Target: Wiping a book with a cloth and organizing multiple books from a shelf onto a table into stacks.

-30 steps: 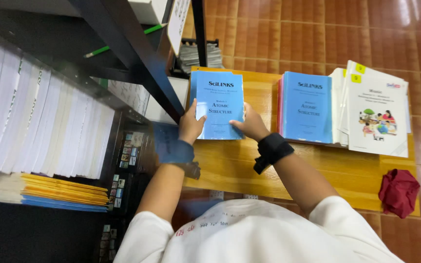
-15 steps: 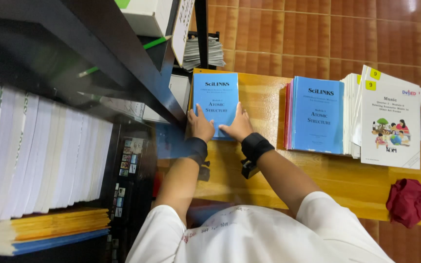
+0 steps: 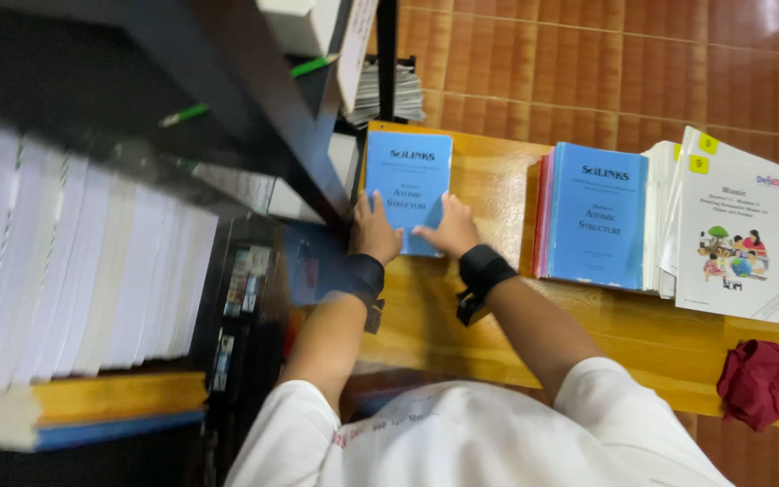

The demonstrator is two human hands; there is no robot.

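A thin blue booklet [image 3: 407,185] lies on the wooden table [image 3: 498,298] beside a dark shelf post [image 3: 268,117]. My left hand [image 3: 376,230] rests on the booklet's near left corner, and my right hand [image 3: 451,230] presses on its near right edge. Both wrists wear black bands. A stack of the same blue booklets [image 3: 597,216] sits to the right, apart from my hands.
White booklets with a coloured cover picture [image 3: 732,234] lie at the table's right. A red cloth [image 3: 755,383] sits at the near right corner. Rows of white books [image 3: 83,271] fill the shelf at left, with a yellow and blue stack [image 3: 92,410] below.
The view has shifted right and closer. Both hands have slid toward the near edge of the blue booklet, which stays on the table.
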